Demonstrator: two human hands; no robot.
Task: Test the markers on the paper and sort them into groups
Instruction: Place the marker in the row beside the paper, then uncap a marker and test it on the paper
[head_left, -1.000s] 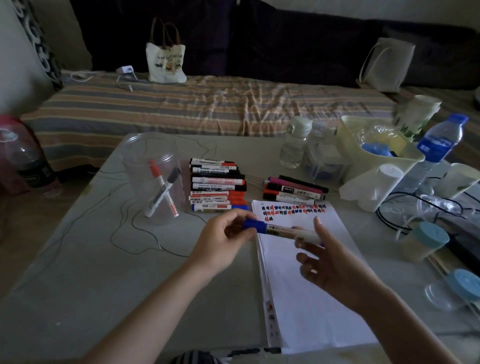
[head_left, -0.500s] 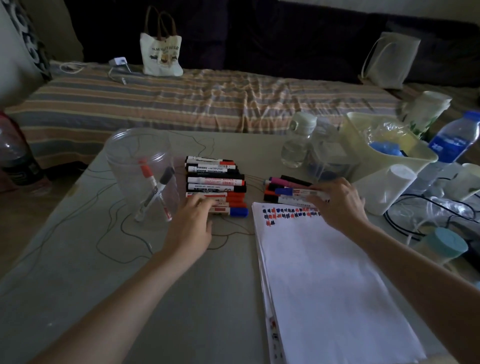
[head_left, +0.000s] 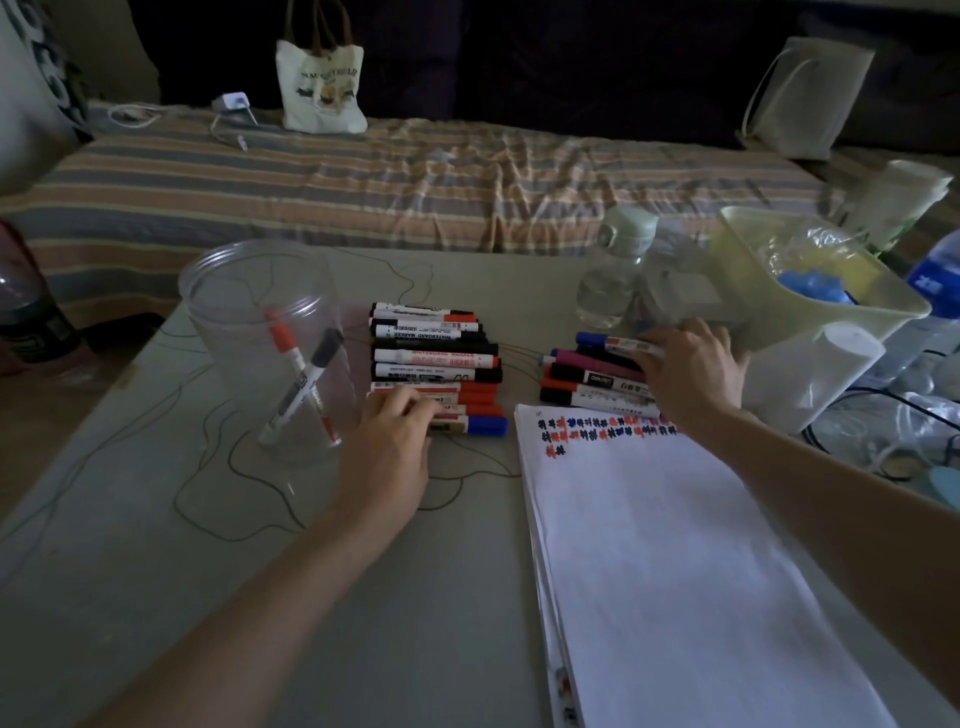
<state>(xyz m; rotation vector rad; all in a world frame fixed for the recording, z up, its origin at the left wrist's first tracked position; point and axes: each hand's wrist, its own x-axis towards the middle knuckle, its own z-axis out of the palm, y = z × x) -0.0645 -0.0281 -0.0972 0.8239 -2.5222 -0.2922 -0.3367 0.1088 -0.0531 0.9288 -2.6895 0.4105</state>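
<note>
A stack of white paper (head_left: 675, 571) lies at the front right, with red, blue and black test marks along its top edge. My right hand (head_left: 691, 374) grips a blue-capped marker (head_left: 610, 341) over the far side of a small pile of markers (head_left: 592, 379) just beyond the paper. My left hand (head_left: 387, 441) rests with curled fingers on the near markers of a bigger stack of markers (head_left: 436, 364) left of the paper. Whether it grips one is hidden. A clear plastic jar (head_left: 260, 332) at the left holds a red-capped and a black-capped marker.
Thin wires (head_left: 234, 467) loop over the grey table. At the back right stand water bottles (head_left: 613, 270), a pale yellow bin (head_left: 815, 306) and white cups (head_left: 831, 364). Black cables lie at the right edge. A striped couch with a tote bag (head_left: 319, 83) is behind.
My right hand carried the blue-capped marker from above the paper to the small pile. My left hand let go of its cap and moved onto the bigger stack.
</note>
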